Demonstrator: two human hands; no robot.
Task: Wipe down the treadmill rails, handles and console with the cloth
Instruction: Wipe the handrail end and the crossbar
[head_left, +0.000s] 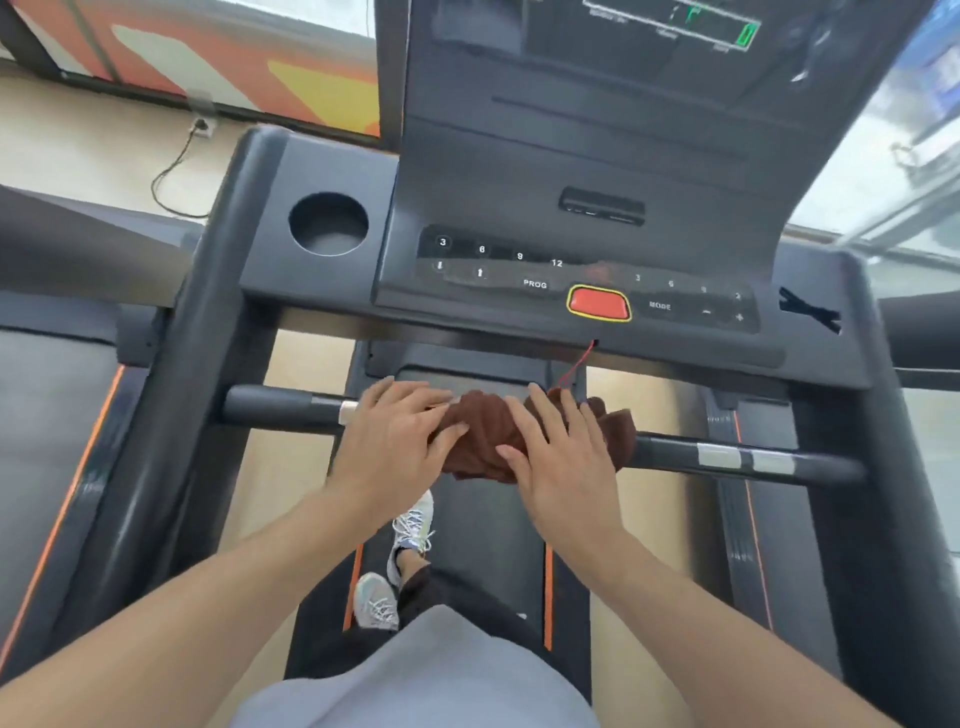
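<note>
While the brown cloth (485, 434) lies bunched over the middle of the crossbar handle (727, 457), the left hand (395, 441) and right hand (558, 457) press on it from above. Fingers of both are extended and slightly spread, cloth beneath and between them. Beyond the handle sits the console (571, 208).

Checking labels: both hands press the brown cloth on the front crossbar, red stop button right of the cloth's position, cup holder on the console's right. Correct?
One error: the cup holder is on the console's left, per the head view. Otherwise right: left hand and right hand press the brown cloth on the crossbar, below the red stop button.
</note>
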